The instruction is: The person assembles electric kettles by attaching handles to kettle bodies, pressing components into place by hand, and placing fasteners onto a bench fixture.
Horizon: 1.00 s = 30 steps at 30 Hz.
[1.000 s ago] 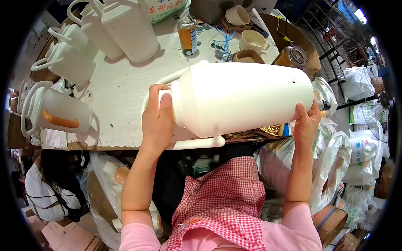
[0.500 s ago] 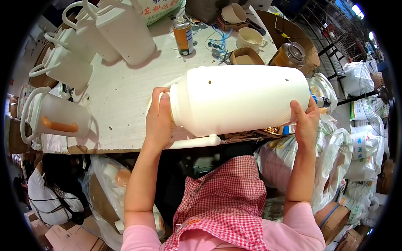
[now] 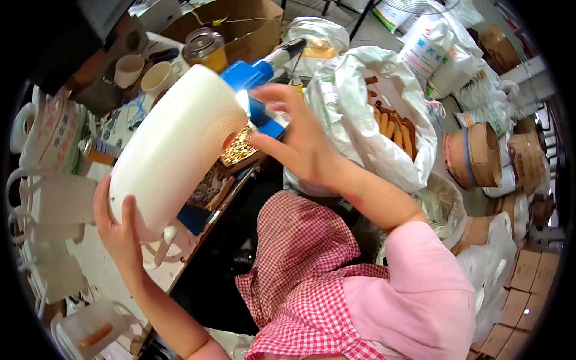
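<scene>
A large white jug body [image 3: 174,144] is held tilted over the worktable, its base toward the upper right and its white handle [image 3: 163,247] near the table's front edge. My left hand [image 3: 122,227] grips its lower left end, thumb and fingers spread on the surface. Off the jug, my right hand [image 3: 297,135] is raised beside the base with fingers apart and nothing in it. Just behind that hand a blue tool [image 3: 249,75] stands at the table's edge. Below the base lies a box of small gold-coloured pieces [image 3: 241,147].
More white jugs [image 3: 54,201] stand along the left of the worktable [image 3: 108,264]. A spray can [image 3: 99,150], cream cups [image 3: 159,77] and a lidded jar [image 3: 206,49] are behind the jug. An open white sack [image 3: 384,108] holds orange-brown handles at the right.
The view has turned to the right. My right hand has left the jug's base and is open beside the blue tool. The jug, still in my left hand, is more steeply tilted.
</scene>
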{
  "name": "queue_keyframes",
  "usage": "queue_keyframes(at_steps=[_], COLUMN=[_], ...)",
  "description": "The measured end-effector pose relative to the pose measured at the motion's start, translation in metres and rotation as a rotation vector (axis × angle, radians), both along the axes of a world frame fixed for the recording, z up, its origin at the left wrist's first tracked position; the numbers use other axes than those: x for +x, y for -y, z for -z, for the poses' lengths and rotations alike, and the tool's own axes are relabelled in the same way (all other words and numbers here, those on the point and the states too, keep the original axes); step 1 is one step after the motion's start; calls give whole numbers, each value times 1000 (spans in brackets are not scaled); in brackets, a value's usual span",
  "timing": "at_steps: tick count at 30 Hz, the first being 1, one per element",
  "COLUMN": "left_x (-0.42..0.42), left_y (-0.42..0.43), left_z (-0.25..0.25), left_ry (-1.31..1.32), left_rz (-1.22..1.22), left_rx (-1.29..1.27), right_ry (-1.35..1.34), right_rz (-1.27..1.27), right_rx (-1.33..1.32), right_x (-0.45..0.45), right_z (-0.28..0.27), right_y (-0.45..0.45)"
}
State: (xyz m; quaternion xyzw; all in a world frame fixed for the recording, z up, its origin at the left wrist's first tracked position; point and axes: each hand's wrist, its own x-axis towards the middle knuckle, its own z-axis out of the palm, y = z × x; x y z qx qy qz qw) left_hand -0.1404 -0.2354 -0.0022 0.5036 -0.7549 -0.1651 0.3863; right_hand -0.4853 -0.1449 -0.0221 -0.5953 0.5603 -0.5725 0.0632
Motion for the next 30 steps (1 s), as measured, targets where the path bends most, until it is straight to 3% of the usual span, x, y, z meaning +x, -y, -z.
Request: queue_keyframes(at_steps=[2,4,6,8,10,11,14,16,17,19,21,22,24,25,27,28,30], left_x=[5,8,9,10,9,8,7,4,1,7,2,2,6,10,17,21,22], left_y=[3,4,5,7,4,2,4,1,-2,3,4,3,-1,3,11,14,16], left_z=[-1,0,4,5,4,3,-2,-5,-5,2,1,1,-1,3,10,12,14], left_ry=[-3,10,-29,-26,-44,-36,-23,-19,-79,-89,-100,-52,-10,-19,34,8,32], left_rz=[19,43,51,57,27,18,7,-4,-27,-8,-3,-13,-15,0,7,30,16], left_rx=[41,81,69,77,99,93,117,153,201,180,159,129,115,115,60,58,111], right_ry=[-28,10,101,-284,-698,-692,-910,-1127,-1166,-1167,-1245,-1245,-921,-941,-584,-602,-396], right_rz=[43,274,277,359,278,270,263,534,554,480,348,338,474,496,675,704,644], right_rx=[-48,192,406,687,731,724,1056,735,800,744,585,591,796,796,582,580,406], right_x=[-42,-116,-198,-260,-292,-295,-285,-286,-291,-314,-314,-314,-289,-285,-272,-262,-237], right_z=[-14,-30,-21,17,76,89,127,135,136,153,134,126,75,56,25,10,-14], right_y=[-47,-76,-76,-64,-36,-20,7,8,6,5,-6,-22,-62,-80,-122,-139,-157])
